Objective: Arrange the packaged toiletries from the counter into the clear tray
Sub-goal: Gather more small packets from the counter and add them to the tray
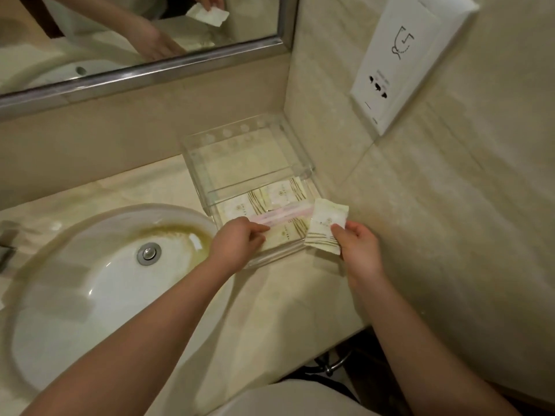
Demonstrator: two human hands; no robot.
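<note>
The clear tray sits on the surface in the corner, beside the sink. Flat packets and a long pink-striped packet lie in its near compartment. The left hand reaches into the tray, fingers pinched closed on the striped packet's end. The right hand grips a small white packet above the tray's right edge.

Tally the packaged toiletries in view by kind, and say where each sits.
Flat cream packets lying in the clear tray: 3, at and
Flat cream packet held in the right hand: 1
Long pink-striped packet under the left hand: 1
Total: 5
</note>
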